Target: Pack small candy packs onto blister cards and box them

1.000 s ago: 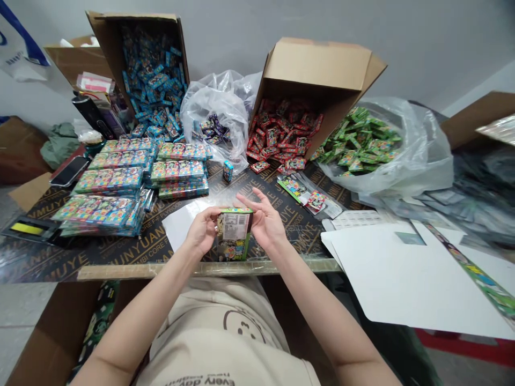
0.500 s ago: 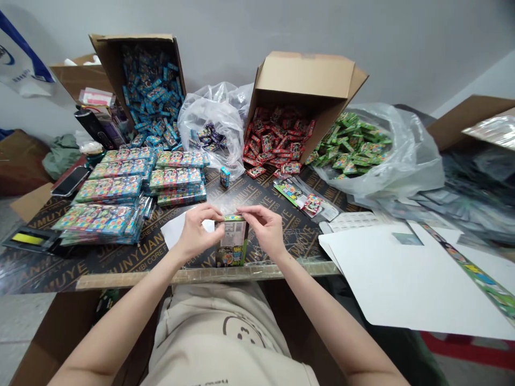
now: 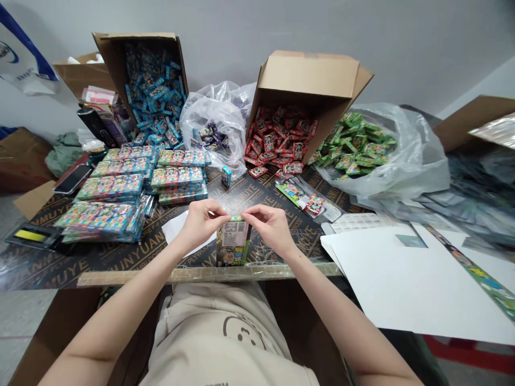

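Observation:
A flat printed box (image 3: 233, 244), dark with green and colourful lettering, stands upright near the front edge of the table. My left hand (image 3: 204, 224) pinches its top left corner between thumb and fingers. On the other side, my right hand (image 3: 269, 225) pinches the top right corner. A bit of clear plastic film shows behind the box's top; whether the fingertips hold film or card, I cannot tell. White paper (image 3: 176, 227) lies partly beneath my left hand. Farther back, a small blue box (image 3: 226, 176) stands alone.
Stacks of wrapped packs (image 3: 107, 185) sit at left, near a phone (image 3: 73, 179). Cartons of blue boxes (image 3: 155, 91) and red boxes (image 3: 277, 134) stand behind, beside a bag of green boxes (image 3: 362, 142). White card sheets (image 3: 418, 284) overhang the front edge at right.
My left fingers have closed in along the box's top edge, and both hands now pinch its two upper corners. The box stays upright in the same place.

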Available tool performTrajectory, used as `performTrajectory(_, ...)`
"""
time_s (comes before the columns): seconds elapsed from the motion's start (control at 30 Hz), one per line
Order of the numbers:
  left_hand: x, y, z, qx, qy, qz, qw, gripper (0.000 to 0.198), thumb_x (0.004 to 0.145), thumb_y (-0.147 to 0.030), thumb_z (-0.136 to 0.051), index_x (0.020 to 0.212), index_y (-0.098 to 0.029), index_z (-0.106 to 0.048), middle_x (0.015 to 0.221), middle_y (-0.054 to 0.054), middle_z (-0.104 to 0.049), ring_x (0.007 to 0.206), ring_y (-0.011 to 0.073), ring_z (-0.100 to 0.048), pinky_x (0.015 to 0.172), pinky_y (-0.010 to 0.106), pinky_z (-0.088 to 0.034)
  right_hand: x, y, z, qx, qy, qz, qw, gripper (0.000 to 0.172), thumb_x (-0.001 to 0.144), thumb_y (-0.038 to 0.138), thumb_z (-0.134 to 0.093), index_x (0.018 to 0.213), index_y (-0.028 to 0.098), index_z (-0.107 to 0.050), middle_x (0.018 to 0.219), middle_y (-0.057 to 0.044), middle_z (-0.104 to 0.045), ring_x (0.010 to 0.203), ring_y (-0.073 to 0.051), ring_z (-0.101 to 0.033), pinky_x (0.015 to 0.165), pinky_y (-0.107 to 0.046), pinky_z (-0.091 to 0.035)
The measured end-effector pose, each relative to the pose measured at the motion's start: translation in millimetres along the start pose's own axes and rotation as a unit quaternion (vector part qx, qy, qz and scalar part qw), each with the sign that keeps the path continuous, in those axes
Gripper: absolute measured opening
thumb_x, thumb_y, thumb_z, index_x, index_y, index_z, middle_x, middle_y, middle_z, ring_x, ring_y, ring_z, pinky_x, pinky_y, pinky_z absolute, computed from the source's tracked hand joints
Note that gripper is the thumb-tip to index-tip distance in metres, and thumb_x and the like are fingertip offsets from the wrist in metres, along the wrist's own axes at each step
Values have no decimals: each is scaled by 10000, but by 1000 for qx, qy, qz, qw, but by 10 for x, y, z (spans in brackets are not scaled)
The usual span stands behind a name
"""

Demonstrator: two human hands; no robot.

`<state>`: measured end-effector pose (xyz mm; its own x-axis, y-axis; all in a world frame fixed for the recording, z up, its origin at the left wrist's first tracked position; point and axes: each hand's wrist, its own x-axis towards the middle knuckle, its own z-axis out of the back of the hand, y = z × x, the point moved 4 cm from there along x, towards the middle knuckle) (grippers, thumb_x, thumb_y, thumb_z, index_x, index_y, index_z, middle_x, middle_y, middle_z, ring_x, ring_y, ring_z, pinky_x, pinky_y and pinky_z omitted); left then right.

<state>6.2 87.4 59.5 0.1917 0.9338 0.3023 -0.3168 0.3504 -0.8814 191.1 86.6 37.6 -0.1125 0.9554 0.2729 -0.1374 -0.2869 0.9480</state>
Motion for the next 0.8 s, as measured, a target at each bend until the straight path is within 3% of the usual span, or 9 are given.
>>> performTrajectory(0.13, -146, -25, -37, 101, 26, -118, 988, 139, 800, -276, -660, 703, -221, -743, 760, 79, -688, 705, 179, -609, 673, 285, -448, -68, 4, 30, -56, 17, 95, 994, 92, 810, 288, -692, 792, 238, -766, 810, -37, -765, 744, -203, -710, 739, -351, -560)
performTrajectory(0.23, -225, 1, -50, 111, 42, -123, 985, 169, 850, -289, -605, 772, -243, -747, 847, 94, -702, 802, 199, -621, 754, 315, -463, -161, -6, 21, -83, 24, 151, 985, 87, 819, 261, -681, 838, 275, -764, 937, -39, -769, 867, -226, -721, 831, -401, -563)
performTrajectory(0.33, -178, 75, 12, 65, 56, -100, 991, 169, 843, -334, -626, 755, -254, -747, 852, 89, -710, 816, 207, -635, 786, 333, -473, -217, -24, 2, -86, 12, 148, 985, 92, 820, 245, -674, 842, 289, -752, 938, -35, -764, 885, -226, -713, 834, -413, -564)
performTrajectory(0.4, -99, 245, 164, 26, 11, -61, 998, 196, 831, -389, -641, 749, -247, -748, 869, 90, -715, 837, 219, -647, 812, 341, -477, -217, -65, 8, -67, 0, 127, 990, 65, 811, 251, -686, 821, 278, -744, 918, -38, -759, 883, -223, -705, 831, -406, -559)
performTrajectory(0.5, -60, 748, 485, 47, -114, 71, 990, 232, 746, -451, -721, 793, -225, -740, 881, 94, -709, 898, 253, -639, 875, 357, -455, -140, -275, 129, -22, -83, 60, 995, 48, 784, 280, -709, 799, 241, -733, 907, -52, -748, 886, -217, -692, 823, -391, -548)
performTrajectory(0.6, -167, 1287, 644, 183, -108, 214, 954, 488, 423, -365, -914, 838, -206, -712, 987, 114, -701, 1065, 331, -582, 948, 380, -405, 30, -673, 309, -11, -164, -31, 986, 174, 735, 346, -718, 818, 194, -728, 841, -67, -738, 792, -208, -676, 771, -384, -542)
performTrajectory(0.67, -267, 1517, 673, 193, -100, 272, 937, 548, 303, -292, -934, 784, -207, -684, 1009, 111, -698, 1132, 365, -548, 963, 389, -390, 170, -946, 384, -61, -153, -88, 982, 242, 718, 390, -693, 807, 167, -722, 790, -75, -726, 727, -206, -658, 738, -393, -536)
performTrajectory(0.73, -349, 1610, 665, 134, -101, 307, 937, 487, 280, -271, -926, 672, -204, -646, 896, 91, -708, 1085, 366, -580, 927, 390, -416, 271, -1129, 415, -121, -128, -122, 977, 247, 682, 398, -704, 743, 158, -713, 784, -95, -720, 768, -237, -655, 788, -448, -521)
performTrajectory(0.8, -398, 1574, 647, 70, -100, 323, 938, 436, 336, -333, -909, 653, -193, -645, 795, 75, -709, 966, 332, -636, 855, 381, -464, 290, -1159, 386, -170, -121, -116, 971, 226, 637, 375, -750, 713, 165, -714, 887, -129, -724, 945, -301, -634, 917, -536, -454)
